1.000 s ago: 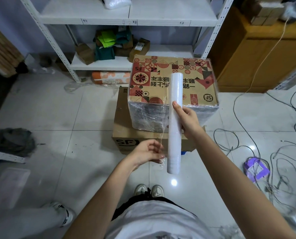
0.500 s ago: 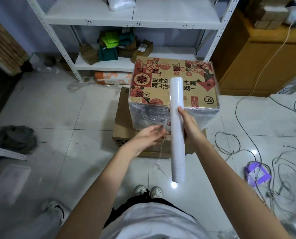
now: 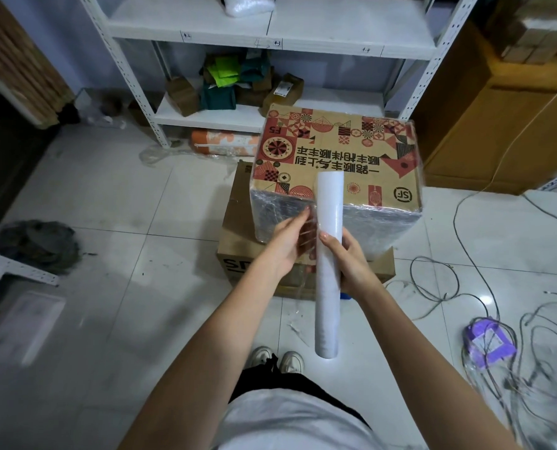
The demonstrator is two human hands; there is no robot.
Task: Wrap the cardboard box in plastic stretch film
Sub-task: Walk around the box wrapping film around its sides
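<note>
Holding the film roll (image 3: 328, 264) in my right hand (image 3: 348, 258), fingers curled round its middle, long axis running from me toward the box. Left hand (image 3: 288, 237) just beside it, fingers near straight on the loose film; pinch unclear. Cardboard box (image 3: 335, 157) dead ahead atop a plain carton (image 3: 238, 254), sides already filmed.
</note>
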